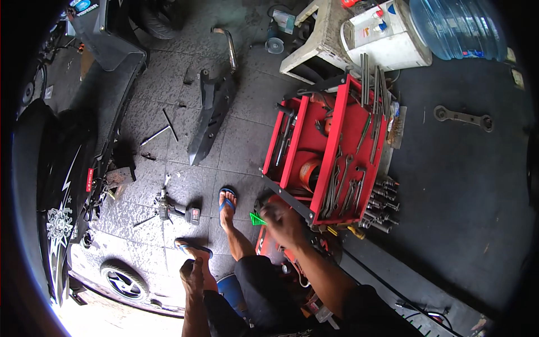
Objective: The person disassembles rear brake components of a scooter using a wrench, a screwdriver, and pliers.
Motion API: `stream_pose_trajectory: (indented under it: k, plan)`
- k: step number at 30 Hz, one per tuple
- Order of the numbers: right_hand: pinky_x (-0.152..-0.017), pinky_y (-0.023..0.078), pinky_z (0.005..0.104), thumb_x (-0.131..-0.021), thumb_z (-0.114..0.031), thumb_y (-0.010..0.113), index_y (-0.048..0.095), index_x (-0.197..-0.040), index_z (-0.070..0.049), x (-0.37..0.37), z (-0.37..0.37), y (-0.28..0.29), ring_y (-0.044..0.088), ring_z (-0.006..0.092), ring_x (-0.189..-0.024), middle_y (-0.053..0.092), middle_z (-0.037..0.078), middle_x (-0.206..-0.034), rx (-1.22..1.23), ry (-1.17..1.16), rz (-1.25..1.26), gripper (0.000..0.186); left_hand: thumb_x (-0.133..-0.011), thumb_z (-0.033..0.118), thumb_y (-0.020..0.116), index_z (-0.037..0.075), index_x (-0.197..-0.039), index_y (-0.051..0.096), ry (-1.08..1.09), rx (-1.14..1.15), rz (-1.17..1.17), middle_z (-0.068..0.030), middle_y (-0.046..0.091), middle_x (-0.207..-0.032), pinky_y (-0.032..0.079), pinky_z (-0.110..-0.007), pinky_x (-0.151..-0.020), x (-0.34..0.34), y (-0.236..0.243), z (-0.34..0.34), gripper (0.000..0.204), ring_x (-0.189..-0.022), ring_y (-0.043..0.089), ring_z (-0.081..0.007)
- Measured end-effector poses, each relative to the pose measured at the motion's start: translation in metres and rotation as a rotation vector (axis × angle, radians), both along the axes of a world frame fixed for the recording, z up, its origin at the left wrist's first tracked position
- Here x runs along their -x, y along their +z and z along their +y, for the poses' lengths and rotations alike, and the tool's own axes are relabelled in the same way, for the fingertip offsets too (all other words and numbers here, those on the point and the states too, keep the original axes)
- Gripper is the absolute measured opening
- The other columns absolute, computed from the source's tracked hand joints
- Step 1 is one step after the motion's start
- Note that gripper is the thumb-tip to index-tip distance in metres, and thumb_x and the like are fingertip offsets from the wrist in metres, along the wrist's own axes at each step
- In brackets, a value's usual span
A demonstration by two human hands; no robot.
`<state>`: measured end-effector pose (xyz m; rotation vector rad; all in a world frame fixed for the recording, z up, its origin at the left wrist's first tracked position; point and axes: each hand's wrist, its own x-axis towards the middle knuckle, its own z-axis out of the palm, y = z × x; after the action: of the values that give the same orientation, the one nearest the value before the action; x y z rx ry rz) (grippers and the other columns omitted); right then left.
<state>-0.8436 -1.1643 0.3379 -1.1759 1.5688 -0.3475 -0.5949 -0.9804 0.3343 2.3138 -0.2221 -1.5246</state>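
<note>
My right hand (282, 226) is closed beside the near left corner of the red tool cart (339, 140). A bright green ribbed plastic piece (257, 219) sticks out from its fingers; its kind does not show. At the lower middle, my left hand (192, 276) is closed in front of my left foot, and whatever it may hold is hidden. On the floor ahead lies a cordless impact wrench (165, 206) with a socket on it. Several spanners (343, 185) rest in the cart's right tray, with sockets (382, 208) along its outer side.
A black motorcycle (56, 185) stands at the left. On the tiles are a T-handle wrench (161, 128), an exhaust muffler (209, 115) and a wheel (124, 282). A white water dispenser (382, 39) stands far right; a large ring spanner (464, 118) lies on the dark surface.
</note>
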Motion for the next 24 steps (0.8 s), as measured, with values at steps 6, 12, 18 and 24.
stream_pose_trajectory:
  k: [6, 12, 18, 24]
  plan:
    - [-0.06, 0.044, 0.0326, -0.093, -0.014, 0.055, 0.062, -0.079, -0.001, 0.102, -0.184, -0.021, 0.054, 0.0161, -0.061, 0.059, 0.004, -0.07, 0.81, -0.491, 0.286, 0.02, -0.087, 0.028, 0.062, -0.001, -0.064, 0.051, -0.022, 0.017, -0.061, -0.0067, 0.045, -0.05, 0.033, -0.036, -0.046, -0.01, -0.01, 0.038, 0.039, -0.049, 0.04, -0.0136]
    - [-0.078, 0.051, 0.0439, -0.084, -0.035, 0.069, 0.069, -0.087, -0.001, 0.185, -0.377, -0.029, 0.066, 0.0398, -0.087, 0.069, 0.022, -0.091, 0.947, -0.27, 0.954, 0.034, -0.08, 0.019, 0.062, -0.006, -0.061, 0.046, -0.052, -0.18, -0.245, -0.006, 0.041, -0.051, 0.031, -0.037, -0.048, -0.055, -0.026, 0.153, 0.036, -0.053, 0.035, -0.013]
    - [-0.088, 0.053, 0.0473, -0.079, -0.04, 0.072, 0.069, -0.107, -0.006, 0.162, -0.417, -0.006, 0.064, 0.0371, -0.106, 0.067, 0.021, -0.111, 0.295, -0.053, 1.324, 0.044, -0.082, 0.015, 0.065, -0.001, -0.057, 0.042, 0.057, -0.342, -0.382, -0.0026, 0.037, -0.052, 0.026, -0.038, -0.048, -0.113, -0.014, 0.295, 0.037, -0.052, 0.03, -0.0137]
    - [-0.09, 0.052, 0.0465, -0.077, -0.037, 0.071, 0.07, -0.106, -0.008, 0.185, -0.434, -0.026, 0.064, 0.0379, -0.106, 0.067, 0.021, -0.112, 0.264, 0.011, 1.301, 0.042, -0.095, 0.03, 0.06, 0.001, -0.05, 0.05, -0.613, -0.258, -0.528, -0.0127, 0.048, -0.047, 0.032, -0.044, -0.045, -0.14, 0.028, 0.406, 0.055, -0.047, 0.042, -0.0248]
